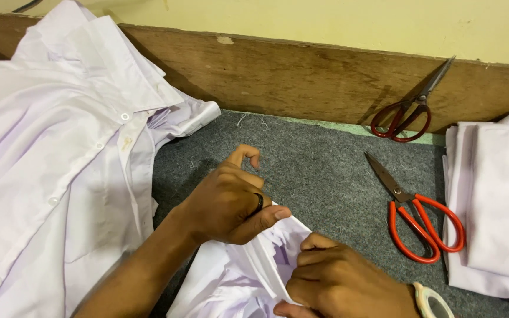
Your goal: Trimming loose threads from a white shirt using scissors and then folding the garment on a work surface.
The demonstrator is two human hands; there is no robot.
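At the near edge of the grey felt-covered tabletop [325, 171], the right hand [340, 282] is curled closed, its fingers pinching a folded edge of the pale lilac cotton shirt [231, 282] that lies bunched between both hands. A pale band shows at that wrist. Just beyond it, the left hand [231, 203], wearing a dark ring, grips the same fold between thumb and bent forefinger, while its other fingers curl upward, clear of the cloth. The two hands are close together on the one fold, nearly touching.

To the right, near the middle of the tabletop, a pair of red-handled steel scissors [419, 221] lies closed, its handles touching a stack of folded pale lilac shirts [496, 206] at the right edge. On the left edge a large heap of unfolded pale lilac buttoned shirts [60, 153] spreads toward the far corner. At the far edge, a second pair of red-handled scissors [410, 109] leans against the worn brown wooden backboard [301, 76], below a cream wall.

The likely risk is that the fold slips: the fabric looks smooth and thin, and only fingertips hold it, so an uneven pull could open the crease or wrinkle it. The nearer scissors lie within the right arm's sweep, so an elbow or trailing cloth could catch them.
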